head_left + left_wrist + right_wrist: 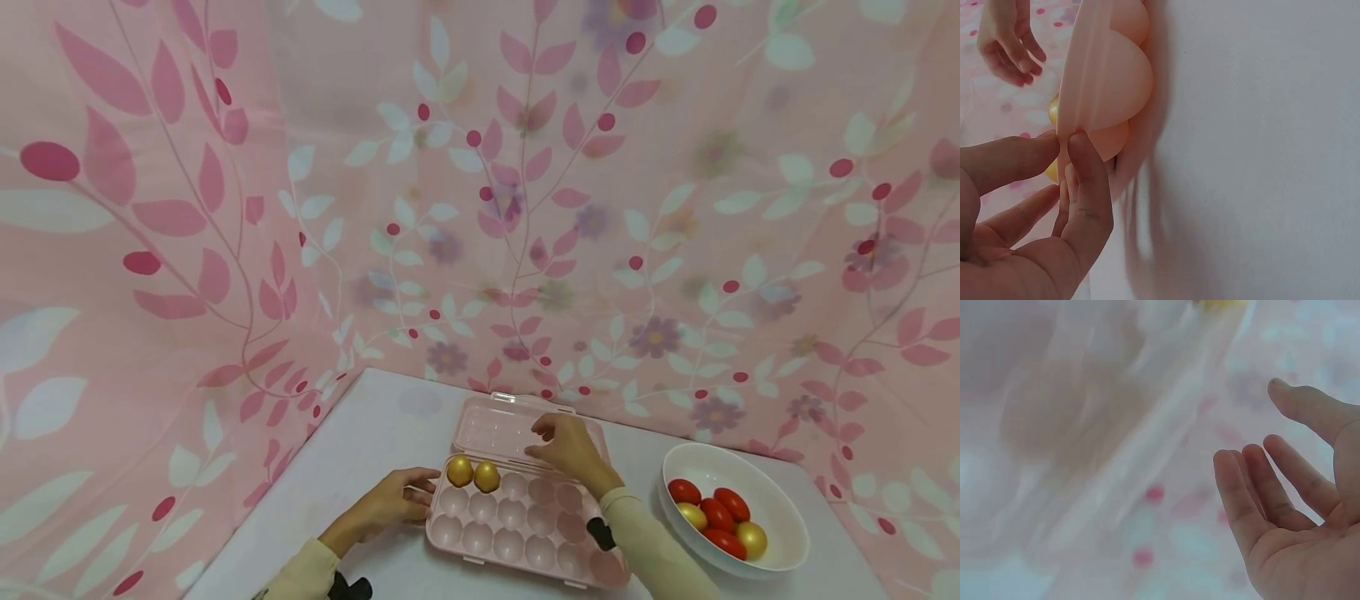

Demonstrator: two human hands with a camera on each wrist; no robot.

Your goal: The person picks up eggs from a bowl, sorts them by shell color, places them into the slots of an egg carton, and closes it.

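Observation:
A pink plastic egg carton [497, 527] lies on the table with its see-through lid [487, 432] folded back. Two gold eggs [472, 473] sit in the back-left cups of the carton. My left hand [386, 504] is at the carton's left side; the left wrist view shows its thumb and index finger pinching the rim [1079, 87]. Over the lid hovers my right hand [572, 450], fingers loosely spread. In the right wrist view its fingers [1235, 494] are apart from the thumb, with nothing between them.
On the right stands a white bowl [783, 517] with several red eggs [731, 504] and two gold eggs [751, 540] in it. A pink floral curtain [450, 250] hangs behind and to the left of the white table [360, 433].

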